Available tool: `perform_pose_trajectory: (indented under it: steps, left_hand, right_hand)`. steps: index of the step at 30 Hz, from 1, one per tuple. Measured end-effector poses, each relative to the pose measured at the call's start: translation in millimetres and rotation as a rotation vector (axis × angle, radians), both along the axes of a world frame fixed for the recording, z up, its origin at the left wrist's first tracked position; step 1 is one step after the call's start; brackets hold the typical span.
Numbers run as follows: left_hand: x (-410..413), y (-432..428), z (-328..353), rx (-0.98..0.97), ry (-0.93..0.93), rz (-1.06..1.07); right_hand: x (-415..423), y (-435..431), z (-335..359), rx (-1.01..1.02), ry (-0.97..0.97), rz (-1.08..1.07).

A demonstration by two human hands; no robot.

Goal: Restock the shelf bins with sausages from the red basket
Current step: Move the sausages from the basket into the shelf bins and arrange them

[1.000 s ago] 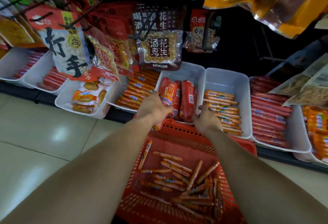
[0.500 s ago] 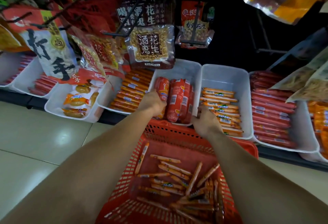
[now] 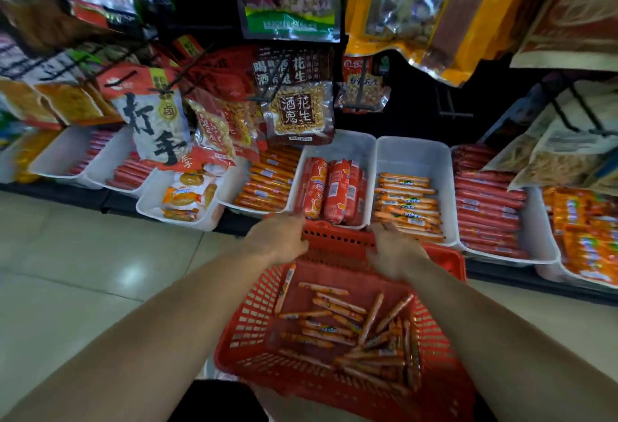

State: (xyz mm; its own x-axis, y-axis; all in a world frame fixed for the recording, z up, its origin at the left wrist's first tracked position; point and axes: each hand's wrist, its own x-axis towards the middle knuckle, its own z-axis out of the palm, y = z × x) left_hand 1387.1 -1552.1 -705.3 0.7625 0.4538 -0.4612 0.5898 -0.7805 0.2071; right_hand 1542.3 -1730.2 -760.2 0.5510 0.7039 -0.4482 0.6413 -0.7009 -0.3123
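The left hand (image 3: 281, 237) and right hand (image 3: 394, 251) are at the far rim of the red basket (image 3: 446, 259), below the shelf bins (image 3: 414, 154). The left fingers are hidden, so their state cannot be told. The right fingers (image 3: 379, 229) are loosely released. Thin sausages (image 3: 334, 331) lie in the basket.

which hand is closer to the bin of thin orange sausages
Right. The right hand is at the bin's front corner; the left hand is one bin over, at the basket rim.

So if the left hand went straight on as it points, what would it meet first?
Most likely the left hand meets the fat red sausages in the white bin just ahead, or that bin's front rim first; blur leaves height unclear.
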Motion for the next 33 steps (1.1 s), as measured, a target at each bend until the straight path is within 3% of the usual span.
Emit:
perform_pose_trajectory:
  steps: [5,12,16,19,27,33]
  left_hand:
    - [-48,-45,-50,-0.039,0.147,-0.101]
    - [-81,-85,-143,-0.187,0.256,0.003]
    - [-79,-96,-187,-0.189,0.313,-0.042]
    - [-73,-99,-212,-0.185,0.344,-0.153]
    - [-52,-90,-253,-0.157,0.555,-0.235]
    - [-47,-97,-272,-0.063,0.609,-0.283]
  right_hand:
    - [-25,-52,-38,-0.038,0.107,-0.088]
    - [-54,-104,-129,-0.239,0.188,-0.02]
    - [-68,-116,-170,-0.383,0.133,0.175]
    - [-79,-116,-197,-0.381,-0.029,0.363]
    - [-73,-101,-228,-0.348,-0.206,0.482]
    - [-63,-84,-231,-0.394,-0.19,0.562]
